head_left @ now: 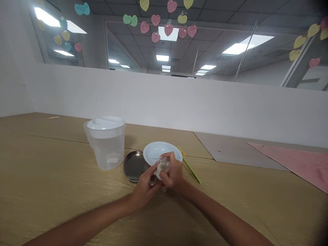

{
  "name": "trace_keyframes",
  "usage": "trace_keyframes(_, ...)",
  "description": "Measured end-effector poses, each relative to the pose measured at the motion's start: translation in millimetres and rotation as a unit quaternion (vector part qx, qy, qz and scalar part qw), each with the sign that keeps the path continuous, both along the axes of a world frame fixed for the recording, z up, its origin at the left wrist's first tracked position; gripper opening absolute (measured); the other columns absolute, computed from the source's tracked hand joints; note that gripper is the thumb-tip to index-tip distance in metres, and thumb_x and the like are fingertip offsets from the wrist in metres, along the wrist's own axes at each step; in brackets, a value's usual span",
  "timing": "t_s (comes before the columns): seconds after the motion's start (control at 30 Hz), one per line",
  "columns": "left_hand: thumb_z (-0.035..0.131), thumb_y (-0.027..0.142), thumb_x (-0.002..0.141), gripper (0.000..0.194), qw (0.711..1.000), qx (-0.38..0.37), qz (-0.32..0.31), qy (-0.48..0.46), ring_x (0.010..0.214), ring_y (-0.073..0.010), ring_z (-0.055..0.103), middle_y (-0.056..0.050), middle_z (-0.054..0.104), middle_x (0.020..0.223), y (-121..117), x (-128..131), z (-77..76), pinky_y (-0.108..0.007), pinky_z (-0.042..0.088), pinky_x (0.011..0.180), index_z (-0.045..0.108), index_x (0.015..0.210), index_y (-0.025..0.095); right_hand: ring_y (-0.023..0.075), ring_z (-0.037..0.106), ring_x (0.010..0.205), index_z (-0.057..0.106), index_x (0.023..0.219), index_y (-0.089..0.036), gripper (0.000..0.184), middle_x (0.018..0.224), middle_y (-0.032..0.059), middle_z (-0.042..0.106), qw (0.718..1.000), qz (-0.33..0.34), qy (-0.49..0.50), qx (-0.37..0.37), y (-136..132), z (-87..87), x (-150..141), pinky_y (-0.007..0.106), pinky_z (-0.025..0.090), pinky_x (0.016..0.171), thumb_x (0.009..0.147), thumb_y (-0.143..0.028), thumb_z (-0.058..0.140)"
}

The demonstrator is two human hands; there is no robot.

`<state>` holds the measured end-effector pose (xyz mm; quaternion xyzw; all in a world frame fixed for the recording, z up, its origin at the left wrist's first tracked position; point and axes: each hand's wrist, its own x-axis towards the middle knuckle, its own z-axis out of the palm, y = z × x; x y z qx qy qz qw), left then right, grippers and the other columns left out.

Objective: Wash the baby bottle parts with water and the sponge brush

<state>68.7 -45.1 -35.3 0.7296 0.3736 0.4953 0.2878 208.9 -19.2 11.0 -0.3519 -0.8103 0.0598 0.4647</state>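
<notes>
Both my hands are close together above the table's middle. My right hand (174, 171) grips a small clear container (162, 165) from above, and my left hand (145, 189) holds its lower side. A small metal piece (153, 181) shows by my left fingers, but I cannot tell what it is. Just behind my hands lies a white plate (159, 152), partly hidden. A round dark metal tray (134, 166) sits to its left. A yellow-green stick (189, 167) lies to the right of the plate.
A clear plastic pitcher with a white lid (106, 143) stands left of the tray. The light wooden table (64, 164) ends at a low white wall (164, 99). A pink paper sheet (294, 160) lies at the right. Paper hearts hang on glass above the wall.
</notes>
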Motion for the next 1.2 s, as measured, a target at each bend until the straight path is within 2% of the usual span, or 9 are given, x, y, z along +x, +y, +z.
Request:
trace_keyframes(0.3,0.056,0.031,0.076,0.058,1.0,-0.015,0.011,0.003,0.097,-0.0206,0.054,-0.008,0.056,0.117,4,0,-4.3,-0.033,0.044,0.083,0.037,0.13,0.019,0.0139,0.047,0.053,0.037,0.094,-0.02,0.038,0.07,-0.0006,0.056,0.999,0.036,0.024,0.027,6,-4.1,0,0.026,0.037,0.053,0.057,-0.021,0.042)
trace_keyframes(0.57,0.058,0.037,0.075,0.054,1.0,-0.009,0.015,0.016,0.082,-0.0183,0.055,-0.006,0.062,0.095,-2,0,4.2,-0.029,0.045,0.072,0.044,0.125,0.019,0.0143,0.046,0.06,0.047,0.086,-0.02,0.03,0.072,0.0002,0.053,0.998,0.06,0.011,0.022,5,11.9,-1,0.026,0.037,0.059,0.057,-0.02,0.041)
trace_keyframes(0.77,0.057,0.036,0.078,0.052,0.999,-0.002,-0.001,0.04,0.084,-0.0176,0.055,-0.006,0.061,0.099,-5,1,10.8,-0.026,0.044,0.072,0.042,0.125,0.019,0.0143,0.047,0.063,0.053,0.08,-0.018,0.021,0.07,0.0005,0.054,0.997,0.074,-0.002,-0.012,7,21.9,-1,0.026,0.036,0.06,0.062,-0.021,0.042)
trace_keyframes(0.93,0.057,0.037,0.077,0.061,0.998,-0.014,0.01,0.058,0.082,-0.0172,0.056,-0.007,0.06,0.103,-2,0,6.6,-0.028,0.045,0.072,0.033,0.131,0.018,0.0148,0.048,0.063,0.056,0.081,-0.018,0.022,0.07,0.0009,0.056,0.997,0.072,-0.011,-0.005,4,26.0,-2,0.027,0.038,0.061,0.062,-0.021,0.043)
trace_keyframes(1.07,0.059,0.036,0.076,0.071,0.999,0.006,0.018,0.033,0.109,-0.0213,0.049,-0.009,0.051,0.122,1,0,-0.2,-0.033,0.038,0.092,0.022,0.135,0.021,0.0172,0.054,0.077,0.055,0.093,-0.018,0.029,0.086,0.0041,0.061,0.996,0.048,0.07,-0.001,3,35.4,2,0.029,0.042,0.072,0.066,-0.02,0.046)
trace_keyframes(1.2,0.059,0.037,0.076,0.072,1.0,-0.002,0.017,0.025,0.115,-0.0223,0.046,-0.009,0.05,0.123,1,0,-0.1,-0.034,0.037,0.095,0.022,0.135,0.022,0.0185,0.054,0.09,0.054,0.101,-0.02,0.029,0.1,0.0054,0.059,0.979,-0.045,0.194,-0.048,22,44.1,12,0.03,0.043,0.077,0.074,-0.03,0.05)
